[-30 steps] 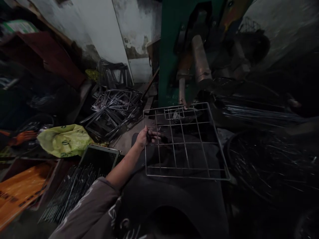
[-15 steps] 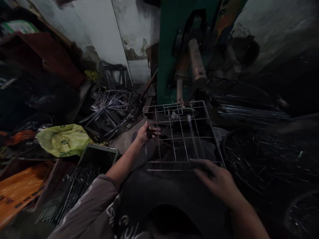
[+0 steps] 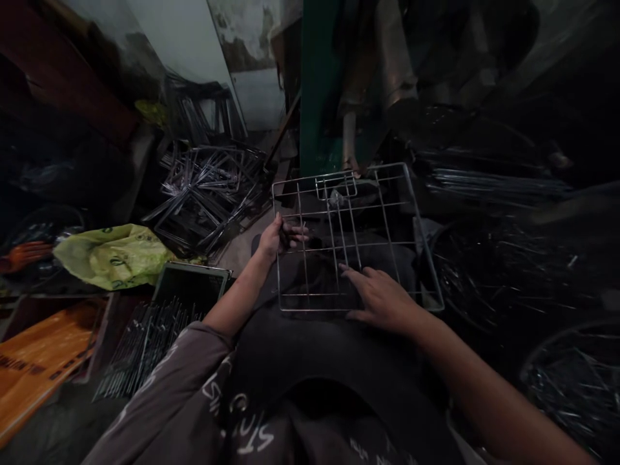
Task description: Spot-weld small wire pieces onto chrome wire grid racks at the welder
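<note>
A rectangular wire grid [image 3: 358, 248] lies over my lap, its far edge close under the metal rods of a green machine [image 3: 317, 84]. My left hand [image 3: 281, 237] grips the grid's left side wire, thumb on top and fingers beneath. My right hand [image 3: 375, 294] is over the near edge of the grid, fingers apart, the index finger touching or just above an inner wire. A small rectangular wire loop [image 3: 336, 187] shows at the grid's far side.
Wire frames [image 3: 208, 187] are heaped at the left back. Nearer lie a yellow-green bag [image 3: 113, 255], cut rods [image 3: 145, 349] and an orange sack [image 3: 43, 361]. Baskets of wire pieces [image 3: 576, 381] stand at the right, with long rods [image 3: 489, 181] behind.
My right hand has moved inward over the grid from its near right edge, fingers now spread. The view has tipped down, and the grid's right side looks a little turned.
</note>
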A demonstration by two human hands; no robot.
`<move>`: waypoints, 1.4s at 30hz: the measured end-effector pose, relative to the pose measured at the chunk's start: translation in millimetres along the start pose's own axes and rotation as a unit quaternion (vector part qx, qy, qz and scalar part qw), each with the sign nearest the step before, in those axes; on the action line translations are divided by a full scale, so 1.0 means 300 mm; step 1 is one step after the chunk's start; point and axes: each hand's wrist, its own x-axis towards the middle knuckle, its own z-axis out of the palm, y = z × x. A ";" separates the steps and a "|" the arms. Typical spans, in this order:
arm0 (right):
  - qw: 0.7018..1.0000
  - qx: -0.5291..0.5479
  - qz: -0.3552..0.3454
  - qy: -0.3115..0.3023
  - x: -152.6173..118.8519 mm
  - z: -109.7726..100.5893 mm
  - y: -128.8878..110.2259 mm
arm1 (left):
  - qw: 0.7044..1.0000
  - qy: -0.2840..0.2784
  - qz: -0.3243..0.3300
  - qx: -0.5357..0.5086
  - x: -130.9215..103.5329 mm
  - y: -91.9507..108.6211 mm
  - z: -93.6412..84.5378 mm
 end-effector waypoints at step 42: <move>0.996 0.081 -0.006 0.029 0.038 0.012 0.148 | 0.994 -0.066 0.038 0.082 0.171 0.084 0.143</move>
